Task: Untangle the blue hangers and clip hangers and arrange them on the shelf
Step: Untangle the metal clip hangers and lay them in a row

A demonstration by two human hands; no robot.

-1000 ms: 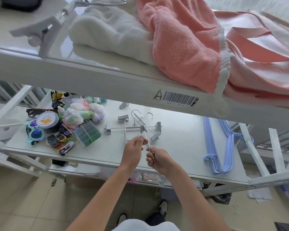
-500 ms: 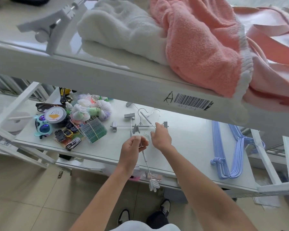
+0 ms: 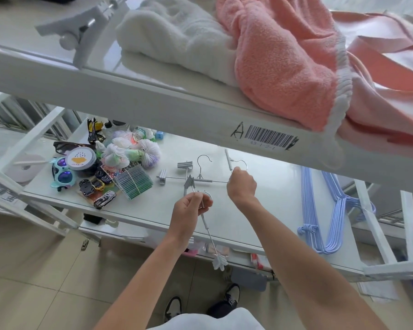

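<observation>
I watched through the head camera as the left hand pinched a grey clip hanger near its hook, fingers curled round the metal bar, so that the hanger slanted down past the front edge of the lower shelf with its far clip dangling below the shelf lip. The right hand reached further in, its fingers curled on the wire hook of a second clip hanger whose bar pointed up and away toward the back of the shelf. Between the two hands lay the rest of the tangled clip hangers, their bars crossing one another and grey clips sticking out at the left and top, one upright hook showing above them. The blue hangers were stacked together flat on the right part of the same shelf, well apart from both hands, hooks toward the front edge. On the left part of the shelf sat a heap of small goods: a round tin, toy sunglasses, little toy cars, a bundle of green-edged cards and netted pompoms. On the upper shelf, which carried a barcode label, lay a white towel beside a pink towel, with a large grey clamp to the left.
</observation>
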